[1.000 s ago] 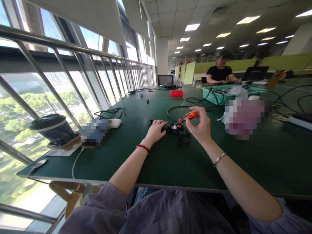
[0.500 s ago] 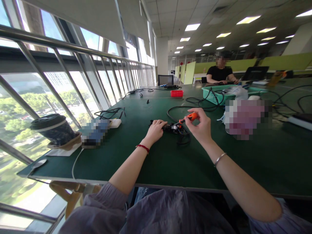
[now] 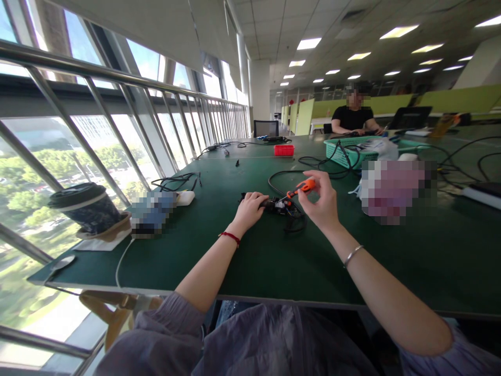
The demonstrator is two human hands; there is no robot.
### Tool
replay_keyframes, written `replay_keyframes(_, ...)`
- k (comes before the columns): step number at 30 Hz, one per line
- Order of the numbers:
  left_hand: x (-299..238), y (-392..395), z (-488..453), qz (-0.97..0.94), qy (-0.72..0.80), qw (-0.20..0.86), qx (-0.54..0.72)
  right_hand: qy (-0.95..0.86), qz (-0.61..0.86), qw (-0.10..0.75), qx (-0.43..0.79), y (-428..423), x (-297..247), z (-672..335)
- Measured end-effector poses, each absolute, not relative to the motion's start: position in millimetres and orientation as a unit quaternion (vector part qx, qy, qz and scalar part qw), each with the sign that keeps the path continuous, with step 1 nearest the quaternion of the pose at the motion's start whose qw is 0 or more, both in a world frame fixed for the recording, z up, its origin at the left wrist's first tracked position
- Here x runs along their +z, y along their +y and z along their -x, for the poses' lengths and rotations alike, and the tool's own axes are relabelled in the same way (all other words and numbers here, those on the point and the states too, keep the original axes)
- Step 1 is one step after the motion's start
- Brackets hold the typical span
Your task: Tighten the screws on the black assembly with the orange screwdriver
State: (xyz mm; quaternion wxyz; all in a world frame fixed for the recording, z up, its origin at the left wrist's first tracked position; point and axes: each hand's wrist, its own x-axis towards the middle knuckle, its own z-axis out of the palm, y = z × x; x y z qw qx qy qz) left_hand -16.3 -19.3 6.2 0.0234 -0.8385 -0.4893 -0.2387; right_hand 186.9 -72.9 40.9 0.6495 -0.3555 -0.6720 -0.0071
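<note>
Long green worktop runs beside a wall of tall windows with a steel railing, in an open office under ceiling lights. At the worktop's left edge a lidded paper cup sits on a white napkin, with a white charger a little further in and a bundle of black cables just behind it.

Near the middle of the worktop, the person's left hand lies with its fingers curled down over one end of a small black device, pinning it to the surface. Just to its right, the right hand pinches the orange handle of a small screwdriver between thumb and fingertips, closed tight on it, with the shaft slanting down to the device. A black cable loops around and behind the device.

Further back, a red box sits near the centre. To its right stands a green basket with cables trailing from it. Another person in a black shirt sits at the far edge. A white power strip lies at the right edge.
</note>
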Motion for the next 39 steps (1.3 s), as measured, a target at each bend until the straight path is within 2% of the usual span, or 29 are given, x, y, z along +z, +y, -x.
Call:
replay_keyframes(8, 5.1, -18.5, 16.5, 0.838, -0.491, 0.023, -0.235, -0.679, 0.395, 0.618, -0.017, -75.3, 41.3, -188.2)
replay_keyframes(16, 3.8, -16.7, 17.4, 0.842, -0.484, 0.028, -0.236, -0.671, 0.352, 0.653, -0.015, -72.1, 39.1, -187.1)
replay_keyframes(24, 2.0, -15.3, 17.8, 0.845, -0.476, 0.030, -0.242, -0.676, 0.407, 0.615, -0.020, -74.7, 40.4, -188.5)
replay_keyframes(32, 0.9, -15.1, 17.4, 0.845, -0.472, 0.030, -0.249, -0.677, 0.358, 0.642, -0.046, -72.3, 39.5, -188.2)
replay_keyframes(39, 0.1, -14.1, 17.9, 0.846, -0.472, 0.030, -0.246, -0.672, 0.413, 0.614, -0.022, -74.7, 41.2, -188.7)
